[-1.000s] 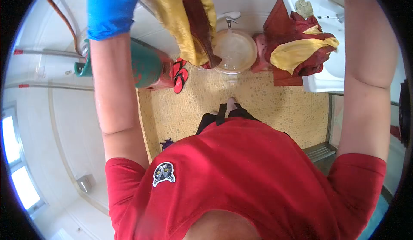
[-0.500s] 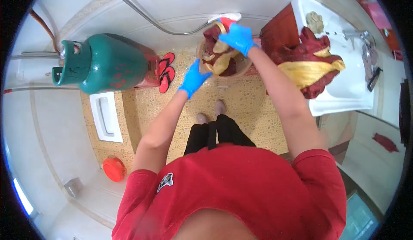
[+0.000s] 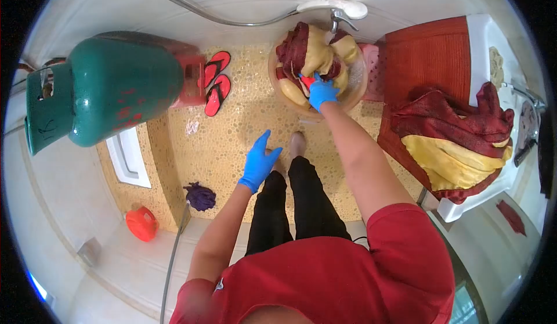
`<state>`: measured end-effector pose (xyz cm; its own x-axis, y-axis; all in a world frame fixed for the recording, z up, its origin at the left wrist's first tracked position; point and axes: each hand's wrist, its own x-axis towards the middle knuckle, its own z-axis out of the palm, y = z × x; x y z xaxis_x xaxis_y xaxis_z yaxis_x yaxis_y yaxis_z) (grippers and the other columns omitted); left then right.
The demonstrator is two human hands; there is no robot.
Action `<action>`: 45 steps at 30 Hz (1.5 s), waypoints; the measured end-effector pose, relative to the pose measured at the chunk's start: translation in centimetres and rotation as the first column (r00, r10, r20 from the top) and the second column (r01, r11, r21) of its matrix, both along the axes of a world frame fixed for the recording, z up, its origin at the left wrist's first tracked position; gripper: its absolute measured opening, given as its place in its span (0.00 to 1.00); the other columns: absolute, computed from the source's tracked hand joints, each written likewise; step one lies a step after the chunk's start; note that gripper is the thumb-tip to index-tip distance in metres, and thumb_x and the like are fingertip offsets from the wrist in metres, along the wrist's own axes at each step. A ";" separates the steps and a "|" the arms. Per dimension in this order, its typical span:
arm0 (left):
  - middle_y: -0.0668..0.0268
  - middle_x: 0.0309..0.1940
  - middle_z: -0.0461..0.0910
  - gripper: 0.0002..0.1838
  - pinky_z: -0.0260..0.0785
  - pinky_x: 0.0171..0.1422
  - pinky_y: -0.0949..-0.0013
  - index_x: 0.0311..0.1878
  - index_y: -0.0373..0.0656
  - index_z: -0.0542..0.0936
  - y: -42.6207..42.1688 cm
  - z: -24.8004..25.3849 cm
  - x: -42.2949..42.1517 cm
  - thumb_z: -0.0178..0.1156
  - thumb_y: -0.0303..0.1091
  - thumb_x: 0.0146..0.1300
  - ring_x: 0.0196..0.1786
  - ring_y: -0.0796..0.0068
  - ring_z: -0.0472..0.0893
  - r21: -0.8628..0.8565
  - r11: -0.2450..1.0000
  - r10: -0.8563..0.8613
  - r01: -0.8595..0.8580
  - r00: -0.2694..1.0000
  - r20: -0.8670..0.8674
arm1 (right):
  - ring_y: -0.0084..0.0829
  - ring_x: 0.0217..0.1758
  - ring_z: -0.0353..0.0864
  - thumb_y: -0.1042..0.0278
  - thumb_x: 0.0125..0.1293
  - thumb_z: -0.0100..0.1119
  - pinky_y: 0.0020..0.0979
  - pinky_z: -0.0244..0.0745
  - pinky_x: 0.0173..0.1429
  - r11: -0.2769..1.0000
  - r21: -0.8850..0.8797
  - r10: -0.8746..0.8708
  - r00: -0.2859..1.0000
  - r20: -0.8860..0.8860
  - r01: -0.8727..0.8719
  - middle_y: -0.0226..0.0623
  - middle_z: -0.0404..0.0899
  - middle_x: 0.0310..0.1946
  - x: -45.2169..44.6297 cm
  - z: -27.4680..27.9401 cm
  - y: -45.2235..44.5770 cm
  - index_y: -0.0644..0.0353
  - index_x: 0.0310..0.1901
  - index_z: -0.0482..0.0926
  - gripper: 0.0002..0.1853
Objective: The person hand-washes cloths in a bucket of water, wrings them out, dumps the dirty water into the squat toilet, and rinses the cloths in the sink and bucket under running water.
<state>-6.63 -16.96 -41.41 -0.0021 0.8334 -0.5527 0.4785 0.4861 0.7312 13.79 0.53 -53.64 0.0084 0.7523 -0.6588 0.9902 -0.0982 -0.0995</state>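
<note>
My right hand [image 3: 323, 92], in a blue glove, is closed on a small red object [image 3: 308, 82] whose kind I cannot make out. It is inside a round plastic basin [image 3: 355, 94], against wet maroon and yellow cloth [image 3: 316, 48] heaped there. My left hand [image 3: 259, 162], also blue-gloved, hangs above the pebbled floor with thumb and fingers apart and holds nothing. A metal tap [image 3: 339, 17] juts from the wall over the basin's far rim.
Left stands a green gas cylinder [image 3: 125, 86] beside red flip-flops [image 3: 216, 89]. More maroon and yellow cloth [image 3: 452, 155] drapes over the sink at right. A dark mop head [image 3: 200, 197] lies on the floor; a pink stool [image 3: 372, 71] stands beside the basin.
My left hand has left the basin's rim and come back toward my body. My right hand has moved down and nearer with the red object. The cloth heap now stands higher.
</note>
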 end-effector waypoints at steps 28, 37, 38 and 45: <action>0.60 0.61 0.68 0.47 0.57 0.69 0.60 0.65 0.45 0.63 10.6 -5.5 15.0 0.45 0.75 0.54 0.61 0.62 0.68 -0.515 0.857 0.493 -0.012 -0.271 0.826 | 0.28 0.53 0.74 0.80 0.39 0.59 0.31 0.67 0.60 0.622 -0.532 -0.478 -0.258 -0.839 0.575 0.35 0.76 0.50 7.6 42.9 -19.3 0.66 0.58 0.70 0.35; 0.61 0.50 0.78 0.23 0.67 0.62 0.58 0.56 0.45 0.73 12.9 14.9 10.2 0.58 0.45 0.60 0.51 0.62 0.78 -0.441 0.843 0.475 -0.307 0.044 0.879 | 0.29 0.53 0.76 0.71 0.57 0.59 0.32 0.69 0.59 0.532 -0.534 -0.567 -0.192 -0.801 0.657 0.37 0.77 0.49 17.6 36.8 -30.9 0.65 0.53 0.73 0.21; 0.61 0.50 0.78 0.23 0.67 0.62 0.58 0.56 0.45 0.73 12.7 16.3 9.1 0.58 0.45 0.60 0.51 0.62 0.78 -0.432 0.849 0.471 -0.303 0.065 0.880 | 0.29 0.53 0.76 0.73 0.59 0.55 0.32 0.69 0.59 0.541 -0.504 -0.486 -0.238 -0.841 0.674 0.38 0.77 0.50 17.4 35.8 -31.1 0.65 0.54 0.73 0.19; 0.67 0.43 0.78 0.21 0.70 0.54 0.67 0.53 0.42 0.74 10.4 27.4 4.0 0.62 0.25 0.55 0.47 0.74 0.77 0.041 0.904 0.158 -0.425 0.421 0.893 | 0.29 0.55 0.75 0.71 0.59 0.54 0.30 0.67 0.59 0.611 -0.397 -0.520 -0.031 -0.854 0.684 0.35 0.75 0.54 17.0 28.3 -30.8 0.63 0.58 0.71 0.23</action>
